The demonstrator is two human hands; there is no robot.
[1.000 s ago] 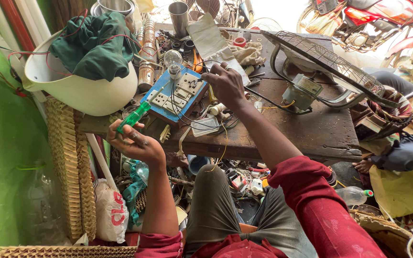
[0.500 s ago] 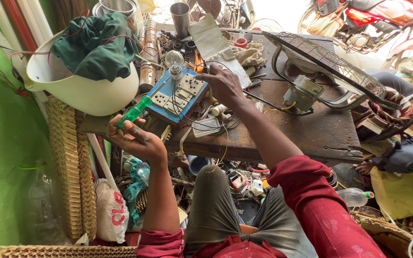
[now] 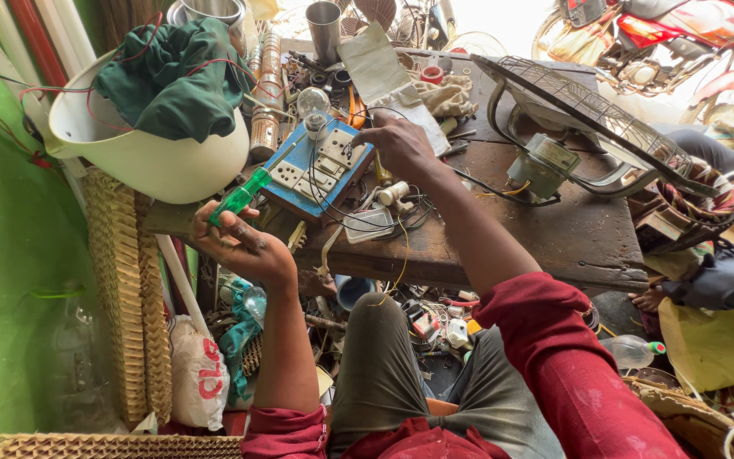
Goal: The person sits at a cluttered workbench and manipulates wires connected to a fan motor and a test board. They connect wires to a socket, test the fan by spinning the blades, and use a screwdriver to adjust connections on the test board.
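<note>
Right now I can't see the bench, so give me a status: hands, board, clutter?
Left hand grips green screwdriver, tip at blue switchboard. Right hand on board's far edge. Black wires and bulb crowd it.

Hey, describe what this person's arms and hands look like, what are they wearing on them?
Both arms wear dark red sleeves pushed up above the elbow, leaving the forearms bare. The right sleeve looks creased, with pale dusty smudges. The left hand and right hand are bare: no gloves, and no watch, ring or bracelet that I can make out.
</note>
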